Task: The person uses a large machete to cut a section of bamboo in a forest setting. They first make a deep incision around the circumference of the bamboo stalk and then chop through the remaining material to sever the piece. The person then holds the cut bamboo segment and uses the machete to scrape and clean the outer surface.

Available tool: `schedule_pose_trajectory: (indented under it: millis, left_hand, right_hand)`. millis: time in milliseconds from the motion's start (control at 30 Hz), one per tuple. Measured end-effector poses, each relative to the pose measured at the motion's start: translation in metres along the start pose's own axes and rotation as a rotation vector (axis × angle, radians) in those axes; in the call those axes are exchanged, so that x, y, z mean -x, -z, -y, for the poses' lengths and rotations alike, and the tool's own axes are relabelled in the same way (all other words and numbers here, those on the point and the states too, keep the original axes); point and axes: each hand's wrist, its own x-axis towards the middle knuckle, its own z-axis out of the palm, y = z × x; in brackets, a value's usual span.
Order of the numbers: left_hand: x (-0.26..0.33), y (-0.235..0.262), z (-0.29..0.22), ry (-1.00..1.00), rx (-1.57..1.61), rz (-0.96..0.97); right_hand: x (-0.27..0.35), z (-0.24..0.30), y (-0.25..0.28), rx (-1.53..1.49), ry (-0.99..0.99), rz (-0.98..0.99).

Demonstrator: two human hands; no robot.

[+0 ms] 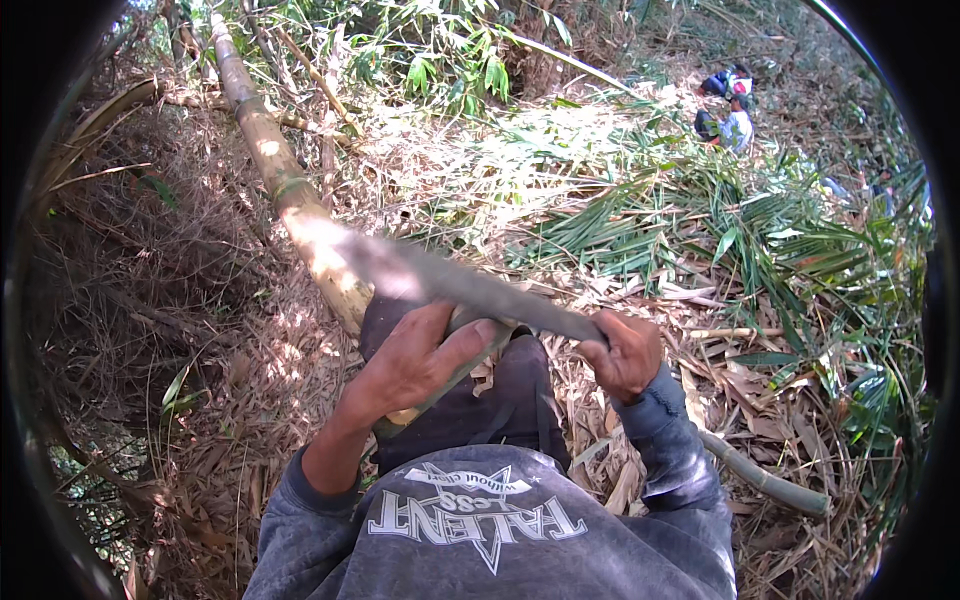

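A long yellow-brown bamboo pole (285, 185) runs from the upper left down to my lap. My left hand (415, 355) wraps around the pole's near end, just above my dark trousers. My right hand (628, 352) is closed on the handle of a long grey blade (450, 280). The blade is motion-blurred and stretches left from that hand across the pole, above my left hand. Whether its edge touches the bamboo cannot be told.
Dry bamboo sheaths and leaves cover the ground. A thin green culm (765, 482) lies at the lower right. Cut green fronds (720, 235) pile up on the right. Two people (728, 110) crouch far off at the upper right. Dense dry brush stands at the left.
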Motion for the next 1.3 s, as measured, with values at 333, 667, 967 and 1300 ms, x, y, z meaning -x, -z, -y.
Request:
schedule_pose_trajectory:
  millis: [333,667,967,1300]
  left_hand:
    - [0.005,-0.002,-0.007,0.125,0.847,0.008]
    - [0.009,0.001,-0.014,-0.023,0.971,0.010]
    - [0.020,0.000,-0.006,0.239,0.910,-0.074]
    - [0.006,0.017,-0.009,0.442,0.576,-0.069]
  right_hand:
    - [-0.021,0.031,0.011,0.054,0.222,0.131]
    - [-0.018,0.017,0.000,0.049,0.239,0.138]
    - [0.034,-0.099,-0.032,0.152,-0.178,0.079]
    - [0.050,-0.068,-0.010,0.111,-0.258,-0.157]
